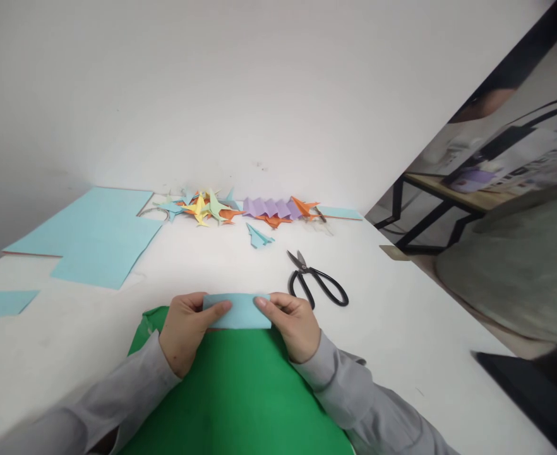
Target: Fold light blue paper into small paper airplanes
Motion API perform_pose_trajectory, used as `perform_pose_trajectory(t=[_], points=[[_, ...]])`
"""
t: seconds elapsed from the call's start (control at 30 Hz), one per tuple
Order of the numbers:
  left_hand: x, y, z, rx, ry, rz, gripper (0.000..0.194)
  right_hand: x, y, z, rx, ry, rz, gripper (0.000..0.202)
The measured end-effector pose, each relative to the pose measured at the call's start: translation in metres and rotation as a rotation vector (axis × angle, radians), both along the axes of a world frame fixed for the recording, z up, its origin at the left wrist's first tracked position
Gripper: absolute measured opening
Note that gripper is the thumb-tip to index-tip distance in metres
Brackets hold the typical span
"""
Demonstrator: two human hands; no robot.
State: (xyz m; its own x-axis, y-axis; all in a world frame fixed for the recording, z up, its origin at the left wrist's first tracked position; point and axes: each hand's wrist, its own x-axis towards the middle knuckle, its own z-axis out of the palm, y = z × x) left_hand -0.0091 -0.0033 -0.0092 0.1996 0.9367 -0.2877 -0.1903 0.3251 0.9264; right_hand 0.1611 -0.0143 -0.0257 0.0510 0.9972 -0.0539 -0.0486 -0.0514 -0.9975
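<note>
Between both hands I hold a light blue strip of paper (240, 313), stretched level above a green cloth (240, 385). My left hand (188, 328) pinches its left end, thumb on the near face and fingers behind. At the right end my right hand (295, 322) grips it the same way. Just beyond my right hand lie black-handled scissors (304, 272), blades parted. A small blue folded paper plane (259, 236) rests farther back on the white table (377, 303).
Light blue sheets (103, 234) lie at the left, with a smaller blue piece (4, 303) nearer. Along the wall sit several folded paper figures (207, 207) and a purple pleated paper (269, 207). A dark flat object (520, 385) is at the right edge, near a person's clothing (520, 265).
</note>
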Motion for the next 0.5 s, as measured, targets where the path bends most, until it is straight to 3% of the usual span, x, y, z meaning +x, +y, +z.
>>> perform_pose_trajectory(t=[0.27,0.5], points=[[0.0012,0.0001,-0.0041,0.084,0.121,-0.007,0.029,-0.0026,-0.0013,0.0021,-0.095,0.020,0.073,0.027],[0.0035,0.0035,0.0005,-0.009,0.052,-0.054,0.025,0.0000,-0.0008,-0.0018,-0.080,-0.028,0.055,0.026]])
